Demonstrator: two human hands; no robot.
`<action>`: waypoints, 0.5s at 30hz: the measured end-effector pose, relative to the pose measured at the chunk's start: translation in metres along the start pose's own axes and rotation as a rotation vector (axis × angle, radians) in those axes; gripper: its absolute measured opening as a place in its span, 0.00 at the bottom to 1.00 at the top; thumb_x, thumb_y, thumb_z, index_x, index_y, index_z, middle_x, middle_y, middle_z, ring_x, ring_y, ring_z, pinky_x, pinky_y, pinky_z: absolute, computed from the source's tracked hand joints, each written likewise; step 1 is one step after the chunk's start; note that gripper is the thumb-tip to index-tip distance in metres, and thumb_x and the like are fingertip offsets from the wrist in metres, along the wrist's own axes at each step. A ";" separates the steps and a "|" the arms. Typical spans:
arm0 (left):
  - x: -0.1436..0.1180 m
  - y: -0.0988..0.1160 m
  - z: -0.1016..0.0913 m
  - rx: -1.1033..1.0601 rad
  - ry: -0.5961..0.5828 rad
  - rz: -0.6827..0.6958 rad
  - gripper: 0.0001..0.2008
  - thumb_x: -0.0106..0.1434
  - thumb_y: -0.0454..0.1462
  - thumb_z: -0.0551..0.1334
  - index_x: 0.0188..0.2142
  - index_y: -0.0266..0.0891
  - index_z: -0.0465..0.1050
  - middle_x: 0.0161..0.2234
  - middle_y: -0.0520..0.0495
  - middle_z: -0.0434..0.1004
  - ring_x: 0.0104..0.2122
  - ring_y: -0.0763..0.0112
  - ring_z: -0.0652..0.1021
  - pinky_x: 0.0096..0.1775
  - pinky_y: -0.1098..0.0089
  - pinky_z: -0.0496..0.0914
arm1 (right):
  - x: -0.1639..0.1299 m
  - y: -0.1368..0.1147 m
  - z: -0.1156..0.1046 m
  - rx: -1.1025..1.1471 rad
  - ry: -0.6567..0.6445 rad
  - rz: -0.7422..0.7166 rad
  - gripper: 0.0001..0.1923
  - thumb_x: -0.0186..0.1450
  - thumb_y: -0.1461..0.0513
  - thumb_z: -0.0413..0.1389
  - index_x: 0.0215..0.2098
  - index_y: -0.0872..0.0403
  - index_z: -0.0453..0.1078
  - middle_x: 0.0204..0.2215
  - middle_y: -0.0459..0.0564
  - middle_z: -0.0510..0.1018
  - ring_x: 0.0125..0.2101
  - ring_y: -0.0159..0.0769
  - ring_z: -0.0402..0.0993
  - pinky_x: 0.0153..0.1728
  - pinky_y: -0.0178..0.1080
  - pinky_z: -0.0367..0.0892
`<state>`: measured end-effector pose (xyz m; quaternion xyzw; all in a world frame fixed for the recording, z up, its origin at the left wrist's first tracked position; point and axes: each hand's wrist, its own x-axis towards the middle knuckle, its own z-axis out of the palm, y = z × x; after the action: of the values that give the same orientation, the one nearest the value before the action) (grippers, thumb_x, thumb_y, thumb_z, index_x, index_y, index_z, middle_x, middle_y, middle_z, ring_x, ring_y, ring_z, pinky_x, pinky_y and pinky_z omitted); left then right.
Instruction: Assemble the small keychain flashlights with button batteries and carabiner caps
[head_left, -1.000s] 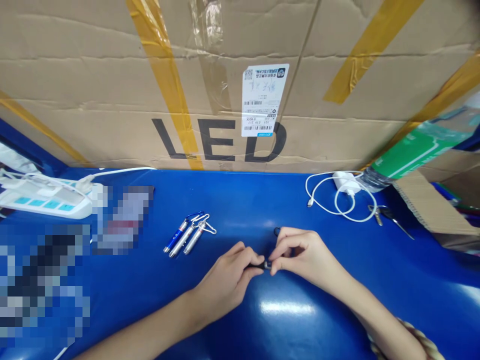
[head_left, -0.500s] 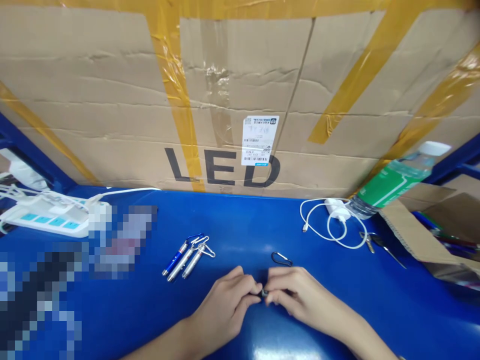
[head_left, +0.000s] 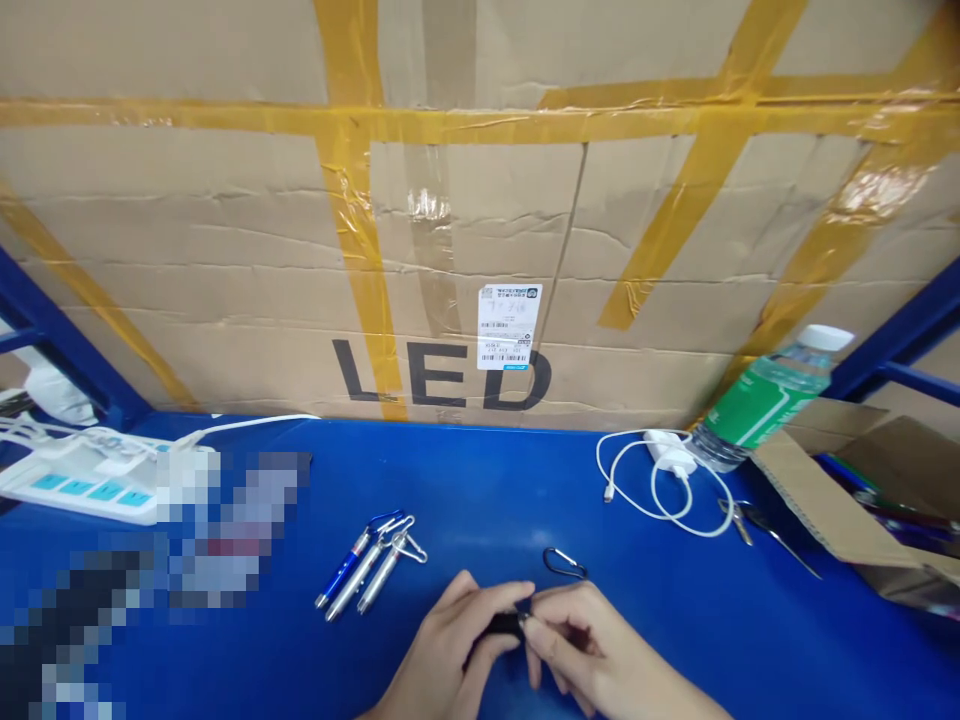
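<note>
At the bottom middle, my left hand and my right hand meet fingertip to fingertip around a small black keychain flashlight. The left hand grips its black body. The right hand pinches its metal end. A loose grey carabiner clip lies on the blue table just beyond my fingers. Three finished keychain flashlights, one blue and two silver, lie side by side to the left, apart from my hands.
A big taped cardboard box marked LED walls off the back. A white power strip sits far left. A white charger with coiled cable, a green-labelled water bottle, scissors and an open carton are right.
The view has tilted upward, so hands and table sit lower in the picture. The carabiner clip, earlier hidden behind my right hand, now lies in plain sight. Both hands stay on the black flashlight.
</note>
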<state>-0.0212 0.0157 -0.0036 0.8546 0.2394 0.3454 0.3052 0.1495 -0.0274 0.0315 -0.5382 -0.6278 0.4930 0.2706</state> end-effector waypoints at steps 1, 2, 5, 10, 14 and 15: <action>0.000 0.000 -0.001 -0.010 0.005 0.017 0.14 0.66 0.30 0.52 0.48 0.45 0.68 0.35 0.51 0.80 0.31 0.70 0.77 0.40 0.70 0.69 | 0.001 0.000 0.001 0.008 0.004 0.007 0.30 0.64 0.43 0.44 0.20 0.57 0.69 0.15 0.42 0.61 0.12 0.23 0.55 0.14 0.28 0.52; 0.001 0.001 -0.001 -0.020 0.007 0.030 0.14 0.66 0.30 0.51 0.47 0.45 0.69 0.35 0.51 0.80 0.30 0.70 0.77 0.39 0.70 0.69 | 0.002 0.000 0.001 0.005 0.013 0.006 0.30 0.64 0.43 0.45 0.20 0.57 0.69 0.15 0.42 0.62 0.13 0.23 0.55 0.14 0.28 0.53; 0.000 0.001 -0.002 -0.020 -0.009 -0.011 0.13 0.65 0.30 0.51 0.44 0.44 0.69 0.34 0.50 0.80 0.31 0.70 0.77 0.40 0.69 0.69 | 0.005 0.003 0.000 -0.068 0.095 -0.047 0.27 0.63 0.47 0.48 0.19 0.58 0.70 0.15 0.43 0.63 0.14 0.24 0.58 0.17 0.29 0.55; -0.003 0.002 0.001 0.004 -0.006 -0.125 0.12 0.66 0.30 0.50 0.43 0.44 0.68 0.38 0.50 0.79 0.34 0.69 0.78 0.47 0.66 0.67 | 0.007 0.009 -0.006 -0.135 0.373 -0.114 0.19 0.52 0.48 0.62 0.23 0.57 0.74 0.15 0.42 0.63 0.17 0.26 0.57 0.19 0.31 0.56; -0.002 0.002 0.002 0.021 0.017 -0.118 0.11 0.66 0.31 0.49 0.42 0.44 0.67 0.38 0.50 0.79 0.33 0.69 0.78 0.46 0.68 0.68 | 0.007 0.012 -0.008 -0.072 0.404 -0.220 0.19 0.51 0.48 0.63 0.29 0.55 0.78 0.20 0.46 0.69 0.16 0.26 0.59 0.16 0.30 0.58; -0.002 0.002 0.001 0.020 0.022 -0.119 0.11 0.66 0.31 0.49 0.42 0.44 0.67 0.37 0.50 0.79 0.33 0.69 0.78 0.45 0.68 0.68 | 0.007 0.012 -0.008 -0.070 0.403 -0.253 0.18 0.52 0.49 0.63 0.29 0.55 0.78 0.21 0.47 0.70 0.16 0.26 0.60 0.16 0.30 0.59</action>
<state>-0.0211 0.0123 -0.0036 0.8380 0.2964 0.3336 0.3140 0.1594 -0.0189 0.0221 -0.5519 -0.6400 0.3158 0.4313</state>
